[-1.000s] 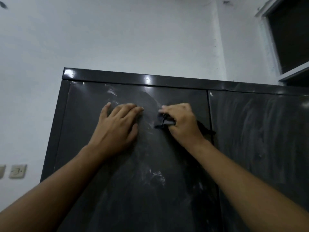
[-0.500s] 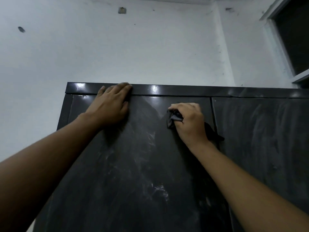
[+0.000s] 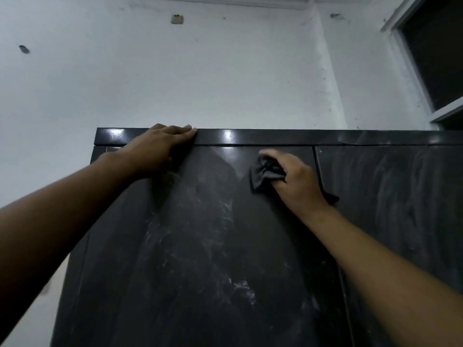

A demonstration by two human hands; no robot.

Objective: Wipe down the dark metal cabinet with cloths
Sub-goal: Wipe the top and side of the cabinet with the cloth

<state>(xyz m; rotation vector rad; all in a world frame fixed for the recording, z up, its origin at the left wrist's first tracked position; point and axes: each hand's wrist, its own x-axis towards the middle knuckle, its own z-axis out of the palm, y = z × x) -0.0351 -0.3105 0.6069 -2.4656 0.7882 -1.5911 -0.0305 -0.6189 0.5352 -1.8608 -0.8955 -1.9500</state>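
On smeared metal cabinet [image 3: 213,246], right hand [image 3: 298,181] bunches crumpled cloth [image 3: 265,174].

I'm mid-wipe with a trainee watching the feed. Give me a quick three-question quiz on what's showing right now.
1. Multiple choice: the fingers of the left hand rest on A) the top edge of the cabinet, B) the window, C) the wall.
2. Fill in: the right hand grips the cloth against the cabinet's ___ door.
3. True or false: the left hand grips that cloth.
Key: 1 A; 2 left; 3 false.
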